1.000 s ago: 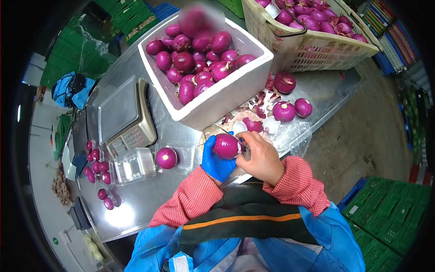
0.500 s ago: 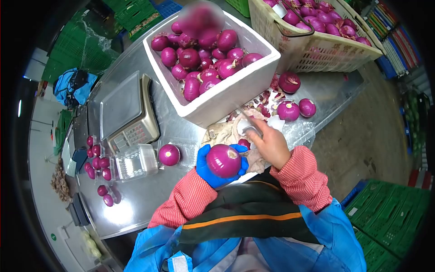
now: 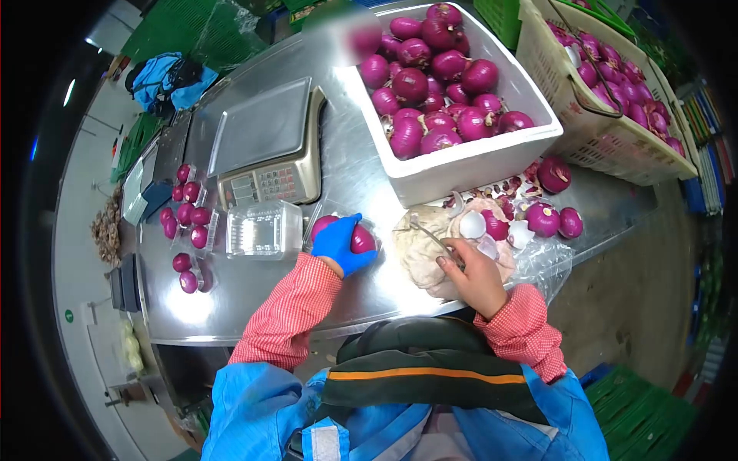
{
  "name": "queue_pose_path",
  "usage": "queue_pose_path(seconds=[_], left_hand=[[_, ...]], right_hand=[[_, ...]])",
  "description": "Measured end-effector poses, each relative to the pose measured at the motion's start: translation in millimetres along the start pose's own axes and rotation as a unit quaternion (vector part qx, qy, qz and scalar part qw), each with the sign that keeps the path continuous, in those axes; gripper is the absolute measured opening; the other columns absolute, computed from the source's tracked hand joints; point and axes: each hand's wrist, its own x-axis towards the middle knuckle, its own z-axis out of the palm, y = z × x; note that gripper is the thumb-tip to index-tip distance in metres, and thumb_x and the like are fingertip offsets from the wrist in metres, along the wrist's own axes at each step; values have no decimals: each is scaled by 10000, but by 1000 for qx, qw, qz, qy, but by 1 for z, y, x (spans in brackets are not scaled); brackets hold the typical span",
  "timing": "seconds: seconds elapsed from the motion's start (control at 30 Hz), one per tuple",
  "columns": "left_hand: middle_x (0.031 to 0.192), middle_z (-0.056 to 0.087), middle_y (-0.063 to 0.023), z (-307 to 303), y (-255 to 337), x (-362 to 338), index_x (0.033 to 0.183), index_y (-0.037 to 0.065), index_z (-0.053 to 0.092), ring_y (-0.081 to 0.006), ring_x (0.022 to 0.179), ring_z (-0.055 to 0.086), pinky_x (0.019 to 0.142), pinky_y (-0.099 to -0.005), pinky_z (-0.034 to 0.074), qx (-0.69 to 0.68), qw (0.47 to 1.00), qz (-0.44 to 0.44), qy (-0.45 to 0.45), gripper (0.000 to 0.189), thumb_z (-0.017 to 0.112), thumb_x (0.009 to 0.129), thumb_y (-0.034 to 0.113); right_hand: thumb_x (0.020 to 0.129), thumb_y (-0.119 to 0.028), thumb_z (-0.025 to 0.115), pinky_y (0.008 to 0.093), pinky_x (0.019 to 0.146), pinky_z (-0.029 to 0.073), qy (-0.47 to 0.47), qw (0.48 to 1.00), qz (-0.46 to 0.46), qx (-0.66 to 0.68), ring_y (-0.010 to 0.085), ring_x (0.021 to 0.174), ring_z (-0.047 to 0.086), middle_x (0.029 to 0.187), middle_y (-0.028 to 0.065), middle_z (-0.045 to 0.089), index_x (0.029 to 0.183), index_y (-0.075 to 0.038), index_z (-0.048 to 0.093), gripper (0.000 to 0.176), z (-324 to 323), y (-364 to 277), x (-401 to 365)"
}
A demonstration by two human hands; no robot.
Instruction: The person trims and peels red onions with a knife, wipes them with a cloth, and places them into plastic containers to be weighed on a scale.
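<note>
My left hand (image 3: 338, 244), in a blue glove, is wrapped round a red onion (image 3: 364, 240) low over the metal table. A second red onion (image 3: 323, 225) sits against its other side, partly covered by the fingers. My bare right hand (image 3: 475, 276) is closed on a small knife (image 3: 430, 234), whose thin blade points up and left over a crumpled pale cloth (image 3: 419, 257). Close to that hand lie onion skins (image 3: 503, 188), white pieces (image 3: 473, 225) and a partly covered red onion (image 3: 496, 226).
A white foam box (image 3: 477, 157) full of red onions stands at the back, beside a cream crate (image 3: 592, 146) of more onions. On the left are a scale (image 3: 269, 165), a clear plastic tray (image 3: 264, 230) and several packed onions (image 3: 184, 215). Loose onions (image 3: 543, 219) lie at right.
My left hand has carried the onion leftward, from in front of me to beside the other onion. The right hand has drawn back slightly with the knife. The view has shifted left.
</note>
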Motion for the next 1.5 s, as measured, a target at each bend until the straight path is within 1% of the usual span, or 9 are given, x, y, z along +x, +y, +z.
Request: queue_pose_path(seconds=[0.13,0.3,0.6,0.8,1.07,1.13,1.23,1.4,1.5], left_hand=[[1362,529,-208,-21,-20,0,1301,65,563,-356,1315,459,1110,-517,325,158,987,-4,-9,867,737,682,645],[1438,454,-162,-21,0,-27,1527,93,249,-373,1367,380,1116,-572,273,226,969,-44,-93,1337,783,497,756],[1293,550,-133,10,-53,-132,1536,179,245,-330,1261,485,1123,-654,190,198,973,-66,-99,1006,753,719,471],[1283,540,-172,-41,-177,-211,1542,128,204,-352,1248,486,1124,-635,205,200,946,-248,-64,1099,767,680,512],[1407,473,-139,-98,-338,-219,1567,126,79,-338,1315,443,1107,-615,266,209,856,-468,71,1185,794,712,531],[1432,465,-113,-113,-351,-208,1567,145,99,-308,1340,436,1122,-602,258,207,839,-498,78,1169,789,717,555],[1463,445,-96,-121,-376,-200,1568,192,109,-304,1368,409,1122,-607,252,203,831,-510,97,1132,767,731,577],[1462,437,-136,-131,-401,-200,1569,208,112,-297,1378,395,1121,-588,251,199,823,-522,99,1164,752,698,639],[1335,547,-152,-125,-414,-207,1529,122,213,-353,1193,562,1003,-472,451,129,862,-459,172,1170,850,634,524]], right_hand=[[914,-303,630,401,725,517,-24,1000,-17,-9,327,838,664,954,189,674,1169,-35,610,371,11,-11,8],[906,-286,634,406,733,517,-71,997,-24,-3,338,843,664,964,194,677,1141,-22,621,354,37,-22,20],[902,-218,638,405,716,512,-111,992,-56,6,348,827,663,928,184,677,1028,-21,658,234,84,-33,34],[875,-152,662,379,676,513,-99,981,-169,3,308,747,660,871,156,674,991,-38,678,163,127,-85,55],[697,-223,785,324,638,529,-87,871,-415,-247,212,848,591,934,51,547,1078,-93,608,441,209,-189,99],[710,-170,731,312,626,539,-97,854,-414,-301,213,864,598,916,55,560,924,-66,647,252,231,-195,105],[724,-75,636,317,617,542,-110,844,-405,-333,231,868,598,882,67,569,726,-55,658,30,252,-186,110],[744,-65,607,335,666,542,-97,874,-394,-269,252,857,591,872,78,563,768,-56,635,38,251,-185,111],[747,-58,593,345,692,541,-82,882,-396,-243,251,865,588,873,80,559,786,-51,621,48,255,-180,109]])
